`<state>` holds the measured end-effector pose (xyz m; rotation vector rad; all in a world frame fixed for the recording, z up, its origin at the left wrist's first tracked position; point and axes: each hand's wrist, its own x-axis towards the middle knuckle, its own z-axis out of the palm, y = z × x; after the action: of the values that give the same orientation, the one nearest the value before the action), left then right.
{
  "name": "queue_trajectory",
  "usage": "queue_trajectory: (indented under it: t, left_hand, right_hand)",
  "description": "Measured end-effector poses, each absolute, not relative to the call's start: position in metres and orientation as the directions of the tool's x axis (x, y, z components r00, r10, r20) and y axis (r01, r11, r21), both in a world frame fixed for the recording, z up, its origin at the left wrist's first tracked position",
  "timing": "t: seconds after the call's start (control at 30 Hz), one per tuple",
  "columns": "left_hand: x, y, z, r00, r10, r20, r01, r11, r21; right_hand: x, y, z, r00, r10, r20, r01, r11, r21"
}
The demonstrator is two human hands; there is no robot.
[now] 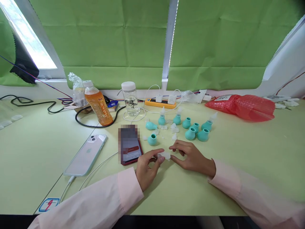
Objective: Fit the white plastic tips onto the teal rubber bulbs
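Note:
My left hand (145, 170) pinches a small translucent plastic piece (165, 155) between thumb and fingers, low over the table. Just to its right is my right hand (192, 157), thumb and index finger apart, with nothing seen between them; whether the thumb touches the piece I cannot tell. Beyond the hands stand several teal squeeze bulbs with open necks, including one bulb (152, 140) by itself and another (203, 135) at the right. Clear tips top a few, such as the bulb (161, 120) at the back. One teal bulb (151, 126) lies on its side near loose clear pieces (174, 128).
A phone (130, 149) lies screen up left of my hands, and a pale phone (87, 156) on a cable lies farther left. Behind are an orange drink bottle (98, 105), a clear bottle (130, 100), a power strip (152, 102) and a red plastic bag (243, 106).

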<state>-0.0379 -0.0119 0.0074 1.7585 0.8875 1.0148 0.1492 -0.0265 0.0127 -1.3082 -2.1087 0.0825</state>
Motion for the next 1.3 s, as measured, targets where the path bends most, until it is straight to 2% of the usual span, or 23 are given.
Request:
queue_trajectory:
  t: [0.07,0.13,0.27,0.43,0.5,0.6,0.7,0.77,0.83,0.9,0.97,1.03,1.17,1.3]
  left_hand:
    - [-0.038,-0.012,0.007,0.406,0.879,0.252,0.129,-0.328,0.936]
    - [-0.038,-0.011,0.006,0.414,0.875,0.25,0.124,-0.326,0.937]
    - [-0.038,-0.01,0.005,0.439,0.864,0.245,0.089,-0.314,0.945]
    - [-0.037,-0.01,0.003,0.48,0.858,0.183,0.063,-0.242,0.968]
    - [-0.036,-0.011,0.002,0.506,0.847,0.163,0.056,-0.221,0.974]
    - [-0.035,-0.011,0.002,0.494,0.854,0.166,0.032,-0.209,0.977]
    - [-0.035,-0.011,0.002,0.479,0.861,0.171,0.017,-0.203,0.979]
    - [-0.035,-0.011,0.003,0.48,0.861,0.17,0.011,-0.199,0.98]
    - [-0.035,-0.011,0.003,0.477,0.862,0.171,-0.005,-0.192,0.981]
    - [-0.035,-0.012,0.003,0.478,0.859,0.184,-0.035,-0.19,0.981]
    - [-0.035,-0.013,0.004,0.472,0.86,0.196,-0.072,-0.184,0.98]
    - [-0.036,-0.014,0.005,0.46,0.868,0.186,-0.096,-0.16,0.982]
    - [-0.036,-0.013,0.007,0.47,0.871,0.144,-0.075,-0.123,0.99]
    - [-0.036,-0.011,0.006,0.489,0.864,0.124,-0.117,-0.075,0.99]
  right_hand:
    - [0.157,-0.022,0.013,-0.316,0.776,0.546,0.862,0.476,-0.177]
    - [0.168,-0.017,0.018,-0.265,0.753,0.602,0.931,0.362,-0.043]
    - [0.191,-0.012,0.039,-0.154,0.74,0.655,0.987,0.149,0.063]
    - [0.206,-0.013,0.046,-0.145,0.844,0.517,0.956,-0.015,0.291]
    - [0.211,-0.011,0.039,-0.14,0.873,0.467,0.941,-0.03,0.337]
    - [0.216,-0.007,0.033,-0.148,0.89,0.431,0.957,0.018,0.29]
    - [0.214,-0.01,0.041,-0.139,0.899,0.415,0.987,0.092,0.13]
    - [0.206,-0.016,0.052,-0.147,0.902,0.406,0.985,0.172,-0.025]
    - [0.195,-0.025,0.059,-0.172,0.898,0.405,0.932,0.282,-0.23]
    - [0.182,-0.034,0.061,-0.209,0.898,0.387,0.801,0.384,-0.46]
    - [0.169,-0.041,0.055,-0.262,0.896,0.359,0.66,0.438,-0.61]
    - [0.159,-0.045,0.045,-0.287,0.872,0.396,0.634,0.483,-0.604]
    - [0.149,-0.044,0.03,-0.332,0.782,0.527,0.722,0.57,-0.392]
    - [0.148,-0.042,0.027,-0.383,0.763,0.52,0.755,0.583,-0.3]
